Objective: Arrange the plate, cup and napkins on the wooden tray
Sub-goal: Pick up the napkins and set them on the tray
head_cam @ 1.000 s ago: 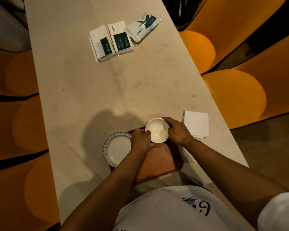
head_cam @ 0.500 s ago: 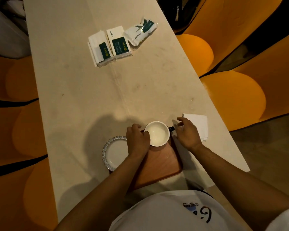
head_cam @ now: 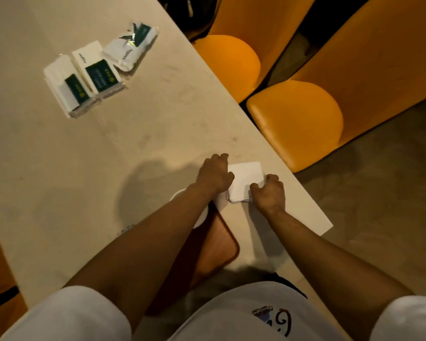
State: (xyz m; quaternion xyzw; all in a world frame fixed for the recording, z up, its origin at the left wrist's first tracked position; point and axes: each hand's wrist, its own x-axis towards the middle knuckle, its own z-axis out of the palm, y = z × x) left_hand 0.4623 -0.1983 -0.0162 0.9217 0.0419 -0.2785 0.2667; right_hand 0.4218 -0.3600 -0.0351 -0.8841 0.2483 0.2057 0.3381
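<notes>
A stack of white folded napkins (head_cam: pixel 247 179) lies on the beige table (head_cam: pixel 89 168) near its right edge, just beyond the wooden tray (head_cam: pixel 219 244). My left hand (head_cam: pixel 215 174) is curled against the stack's left edge. On the near right corner of the stack, my right hand (head_cam: pixel 268 193) is closed. The white cup (head_cam: pixel 202 220) stands on the tray's far end, mostly hidden under my left forearm. Of the plate, only a sliver of patterned rim (head_cam: pixel 126 228) shows left of that arm.
Three wrapped tissue packs (head_cam: pixel 97 73) lie at the far left of the table. Orange seats (head_cam: pixel 295 119) stand close along the table's right edge. The near end of the tray reaches the table's front edge by my body.
Both hands left the cup and moved right to the napkin stack. The view has swung right and my left forearm now covers the cup and plate.
</notes>
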